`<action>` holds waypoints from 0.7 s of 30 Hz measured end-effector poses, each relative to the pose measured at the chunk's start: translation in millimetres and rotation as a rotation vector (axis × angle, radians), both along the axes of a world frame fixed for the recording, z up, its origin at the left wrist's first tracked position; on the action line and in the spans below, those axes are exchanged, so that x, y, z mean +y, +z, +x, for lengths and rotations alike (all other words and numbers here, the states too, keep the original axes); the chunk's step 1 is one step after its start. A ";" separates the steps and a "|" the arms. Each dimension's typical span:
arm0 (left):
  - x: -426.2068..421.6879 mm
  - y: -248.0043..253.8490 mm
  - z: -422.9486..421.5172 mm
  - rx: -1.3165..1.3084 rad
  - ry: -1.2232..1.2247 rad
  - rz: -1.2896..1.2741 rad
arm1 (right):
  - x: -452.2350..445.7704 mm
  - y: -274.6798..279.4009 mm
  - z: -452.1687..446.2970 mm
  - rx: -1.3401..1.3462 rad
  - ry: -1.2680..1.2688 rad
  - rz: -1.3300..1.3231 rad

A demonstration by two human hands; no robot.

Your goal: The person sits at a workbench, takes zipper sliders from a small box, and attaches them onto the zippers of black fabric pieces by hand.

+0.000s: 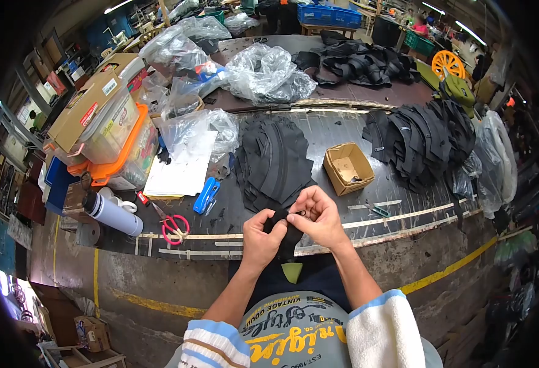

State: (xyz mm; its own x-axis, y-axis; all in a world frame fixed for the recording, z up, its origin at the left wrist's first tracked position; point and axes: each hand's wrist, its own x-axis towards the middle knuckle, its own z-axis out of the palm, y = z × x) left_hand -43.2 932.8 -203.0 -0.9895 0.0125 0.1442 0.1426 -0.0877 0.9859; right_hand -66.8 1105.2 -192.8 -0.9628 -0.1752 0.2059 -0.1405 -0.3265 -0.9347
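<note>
My left hand (pixel 262 240) is closed, thumb and fingers pinching a narrow black fabric strip (pixel 289 240) that hangs down in front of my body. At the strip's upper end, my right hand (pixel 318 221) pinches too, its fingertips close to the left ones. Whatever small part lies between the fingertips is too small to make out. Just beyond my hands lies a stack of black fabric pieces (pixel 272 159), with a zipper-like band along the top one. Right of the stack stands a small open cardboard box (pixel 348 168) with a few small bits inside.
More black zippered pieces (pixel 419 141) are heaped at right. To the left are a blue stapler (pixel 207 195), pink-handled scissors (pixel 175 228), papers (pixel 180 165), a lavender bottle (pixel 113 214) and plastic bins (pixel 119 141). Clear plastic bags (pixel 266 73) lie farther back. The table edge runs below my hands.
</note>
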 end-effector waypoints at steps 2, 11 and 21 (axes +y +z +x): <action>-0.1 2.2 2.1 -0.011 -0.010 0.000 | 0.8 -1.6 1.1 -0.014 -0.005 -0.028; 0.5 11.1 5.7 0.004 -0.009 -0.043 | 4.1 8.7 -0.5 -0.054 0.011 -0.115; -7.2 23.2 2.6 0.071 -0.105 -0.275 | 20.5 -1.1 -1.3 -0.092 0.084 -0.029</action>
State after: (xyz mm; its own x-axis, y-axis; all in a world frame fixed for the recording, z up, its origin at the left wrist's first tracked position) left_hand -40.7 925.6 -179.8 -0.9682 0.1621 0.1903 0.2165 0.1629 0.9626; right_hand -68.1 1125.7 -193.9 -0.9599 -0.2516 0.1239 -0.0258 -0.3606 -0.9324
